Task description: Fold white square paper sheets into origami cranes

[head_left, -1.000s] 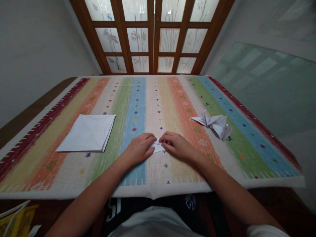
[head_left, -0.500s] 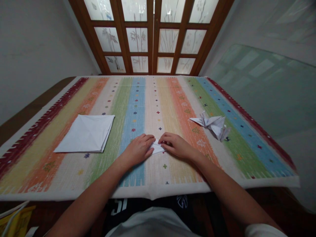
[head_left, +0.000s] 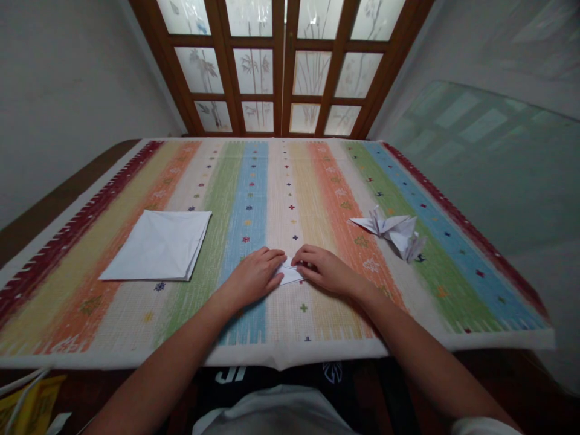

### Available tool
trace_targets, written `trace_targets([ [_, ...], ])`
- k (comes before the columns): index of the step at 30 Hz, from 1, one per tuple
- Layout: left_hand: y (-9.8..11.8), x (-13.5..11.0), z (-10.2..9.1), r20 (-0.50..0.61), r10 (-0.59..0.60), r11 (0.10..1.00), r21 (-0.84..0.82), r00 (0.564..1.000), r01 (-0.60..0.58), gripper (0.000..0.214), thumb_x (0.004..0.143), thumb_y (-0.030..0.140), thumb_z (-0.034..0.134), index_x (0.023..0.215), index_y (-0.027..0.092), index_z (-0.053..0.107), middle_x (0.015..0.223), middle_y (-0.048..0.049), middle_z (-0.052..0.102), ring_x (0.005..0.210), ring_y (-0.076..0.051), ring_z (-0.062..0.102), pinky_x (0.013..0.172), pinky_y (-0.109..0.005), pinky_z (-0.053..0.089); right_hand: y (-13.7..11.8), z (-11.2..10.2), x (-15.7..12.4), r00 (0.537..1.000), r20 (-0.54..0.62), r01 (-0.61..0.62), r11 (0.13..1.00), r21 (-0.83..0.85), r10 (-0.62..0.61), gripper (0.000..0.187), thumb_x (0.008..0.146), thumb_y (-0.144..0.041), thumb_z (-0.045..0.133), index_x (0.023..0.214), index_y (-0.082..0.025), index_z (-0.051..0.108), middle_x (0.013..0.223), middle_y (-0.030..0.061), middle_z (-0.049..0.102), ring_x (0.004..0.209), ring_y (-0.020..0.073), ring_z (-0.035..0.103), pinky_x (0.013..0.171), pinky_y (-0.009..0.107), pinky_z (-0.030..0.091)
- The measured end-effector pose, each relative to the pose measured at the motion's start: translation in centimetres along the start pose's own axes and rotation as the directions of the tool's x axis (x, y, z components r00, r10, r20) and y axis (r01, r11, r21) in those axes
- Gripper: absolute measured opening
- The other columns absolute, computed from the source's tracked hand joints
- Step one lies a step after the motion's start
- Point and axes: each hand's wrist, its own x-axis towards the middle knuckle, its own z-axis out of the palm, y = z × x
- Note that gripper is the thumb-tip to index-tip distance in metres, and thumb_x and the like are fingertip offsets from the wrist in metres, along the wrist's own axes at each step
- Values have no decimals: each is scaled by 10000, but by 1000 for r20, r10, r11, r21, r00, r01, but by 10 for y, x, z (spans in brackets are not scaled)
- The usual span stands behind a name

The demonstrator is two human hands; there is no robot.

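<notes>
A small folded white paper (head_left: 289,273) lies on the striped cloth (head_left: 272,193) near the table's front middle. My left hand (head_left: 254,276) lies on its left part, fingers together and pressing down. My right hand (head_left: 322,269) presses its right part, fingertips pinched at the fold. Most of the paper is hidden under both hands.
A stack of white square sheets (head_left: 158,244) lies to the left. Finished white paper cranes (head_left: 393,232) sit to the right. Wooden glass-paned doors (head_left: 281,66) stand behind the table. A yellow packet (head_left: 27,405) shows at the lower left.
Both hands have stayed on the small folded paper; only the view has shifted slightly.
</notes>
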Motion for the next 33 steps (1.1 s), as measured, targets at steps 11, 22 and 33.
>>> trace_targets([
  [11, -2, -3, 0, -57, 22, 997, -77, 998, -26, 373, 1053, 244, 611, 1420, 190, 648, 1453, -147, 715, 1316, -313, 672, 1161, -510, 568, -3, -3, -1, 1000, -4, -10, 1000, -8, 9, 202, 1039, -157, 635, 1152, -194, 797, 1104, 101, 764, 929, 203, 705, 884, 344, 547],
  [22, -1, -5, -3, -83, -26, 988, -151, 996, 14, 215, 1054, 198, 542, 1239, 202, 651, 1254, -126, 743, 1170, -290, 723, 1059, -470, 606, -2, -10, 1, 987, -62, -141, 985, 94, 148, 189, 1029, -185, 607, 1126, -201, 769, 954, 71, 784, 817, 199, 694, 800, 325, 525],
  [33, -6, -5, -5, -73, 26, 986, -163, 997, -38, 174, 1044, 272, 646, 1187, 218, 729, 1330, -121, 731, 1221, -294, 700, 1091, -481, 585, -4, -13, 0, 986, -24, -165, 986, -15, 164, 123, 990, -265, 736, 899, -193, 776, 927, 71, 712, 795, 188, 641, 764, 324, 489],
])
